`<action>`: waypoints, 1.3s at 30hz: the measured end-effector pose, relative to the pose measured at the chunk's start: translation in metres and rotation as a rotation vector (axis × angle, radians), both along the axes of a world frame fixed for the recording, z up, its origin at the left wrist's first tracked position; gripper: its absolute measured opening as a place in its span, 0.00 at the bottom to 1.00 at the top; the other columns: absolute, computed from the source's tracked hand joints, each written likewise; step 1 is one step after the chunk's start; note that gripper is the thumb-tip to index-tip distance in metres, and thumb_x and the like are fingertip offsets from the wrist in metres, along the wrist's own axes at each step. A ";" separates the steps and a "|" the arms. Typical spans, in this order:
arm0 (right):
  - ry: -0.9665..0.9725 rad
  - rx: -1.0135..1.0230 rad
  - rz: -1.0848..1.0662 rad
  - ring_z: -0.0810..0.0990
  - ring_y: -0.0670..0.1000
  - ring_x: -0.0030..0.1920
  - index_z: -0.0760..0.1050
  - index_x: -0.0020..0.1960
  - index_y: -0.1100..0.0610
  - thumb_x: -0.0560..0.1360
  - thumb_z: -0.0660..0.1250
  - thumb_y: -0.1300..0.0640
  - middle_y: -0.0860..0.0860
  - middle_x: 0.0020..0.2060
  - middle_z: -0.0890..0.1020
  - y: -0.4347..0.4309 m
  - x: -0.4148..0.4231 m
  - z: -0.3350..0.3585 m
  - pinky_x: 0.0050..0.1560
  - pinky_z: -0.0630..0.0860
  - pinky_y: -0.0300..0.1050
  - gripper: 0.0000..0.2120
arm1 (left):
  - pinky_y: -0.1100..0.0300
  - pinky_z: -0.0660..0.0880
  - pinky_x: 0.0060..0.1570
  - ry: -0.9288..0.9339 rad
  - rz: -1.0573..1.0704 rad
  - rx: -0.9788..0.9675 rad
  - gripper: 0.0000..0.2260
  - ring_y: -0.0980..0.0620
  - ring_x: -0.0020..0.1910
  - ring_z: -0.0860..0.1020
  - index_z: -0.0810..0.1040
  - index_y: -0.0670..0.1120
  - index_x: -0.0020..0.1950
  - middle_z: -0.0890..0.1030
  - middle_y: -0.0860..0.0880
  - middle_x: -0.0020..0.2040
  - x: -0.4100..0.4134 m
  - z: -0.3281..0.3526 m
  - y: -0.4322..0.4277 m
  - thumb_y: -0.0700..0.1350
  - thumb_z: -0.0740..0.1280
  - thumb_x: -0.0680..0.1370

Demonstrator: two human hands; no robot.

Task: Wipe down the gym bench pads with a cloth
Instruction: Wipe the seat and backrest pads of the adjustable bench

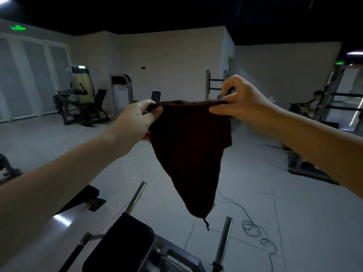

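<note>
**Dark cloth held up above the bench pad**

Dim gym room: pale tiled floor, white walls, black ceiling across the top of the frame. At left centre, a leg machine under a green exit sign in the upper left. At the right edge, a metal rack with a seated person beside it. At lower right, a thin cable looped over the tiles.

Centre of the frame: dark reddish cloth, stretched along its top edge and hanging to a point, clear of everything below. Gripped at one corner by the left hand, fingers curled round the fabric. Pinched at the other corner between thumb and fingers of the right hand. At bottom centre, the black bench pad, untouched, between two bare metal posts.

Cut off by the bottom edge: the near end of the pad. Lost in shadow: the frame beneath it. Too blurred to read: the small wall sign and the seated figure's details.
</note>
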State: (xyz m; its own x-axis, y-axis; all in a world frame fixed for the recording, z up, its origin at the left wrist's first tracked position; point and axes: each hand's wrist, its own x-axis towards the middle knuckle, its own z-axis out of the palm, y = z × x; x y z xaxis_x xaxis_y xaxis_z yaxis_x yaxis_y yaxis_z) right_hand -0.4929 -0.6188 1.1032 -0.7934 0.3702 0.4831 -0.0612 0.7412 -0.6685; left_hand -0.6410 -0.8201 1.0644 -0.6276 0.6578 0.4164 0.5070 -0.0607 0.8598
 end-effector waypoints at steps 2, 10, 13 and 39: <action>-0.042 -0.002 0.010 0.83 0.58 0.49 0.71 0.60 0.52 0.70 0.75 0.58 0.61 0.50 0.82 0.037 -0.001 -0.005 0.56 0.79 0.57 0.21 | 0.54 0.78 0.38 0.026 -0.011 -0.003 0.08 0.52 0.37 0.78 0.75 0.46 0.48 0.77 0.47 0.40 0.000 -0.001 0.038 0.44 0.58 0.83; -0.035 0.020 0.012 0.70 0.54 0.37 0.78 0.44 0.68 0.71 0.74 0.51 0.58 0.35 0.74 0.220 0.007 0.012 0.37 0.67 0.45 0.19 | 0.59 0.79 0.27 -0.061 -0.059 0.080 0.08 0.55 0.34 0.82 0.77 0.47 0.53 0.83 0.53 0.36 -0.004 0.014 0.228 0.46 0.59 0.83; -0.012 -0.039 0.038 0.75 0.55 0.40 0.75 0.47 0.69 0.71 0.74 0.56 0.59 0.38 0.78 0.287 0.004 0.030 0.43 0.71 0.52 0.17 | 0.67 0.76 0.28 -0.112 -0.102 0.110 0.09 0.58 0.33 0.82 0.78 0.46 0.54 0.83 0.56 0.33 -0.011 0.026 0.299 0.47 0.60 0.82; 0.263 0.234 -0.269 0.69 0.49 0.29 0.63 0.52 0.58 0.82 0.58 0.53 0.51 0.35 0.69 0.661 -0.200 0.047 0.23 0.68 0.40 0.08 | 0.45 0.79 0.51 -0.377 -0.242 -0.193 0.34 0.41 0.48 0.83 0.78 0.54 0.52 0.83 0.40 0.54 -0.204 0.033 0.724 0.74 0.42 0.73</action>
State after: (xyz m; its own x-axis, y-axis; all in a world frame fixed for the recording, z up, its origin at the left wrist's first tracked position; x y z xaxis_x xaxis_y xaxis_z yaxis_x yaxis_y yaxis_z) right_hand -0.6931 0.0423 1.1506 -0.5227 0.4032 0.7511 0.0086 0.8836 -0.4683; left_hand -0.8453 -0.0958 1.0978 -0.5309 0.8462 0.0449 0.1487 0.0408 0.9880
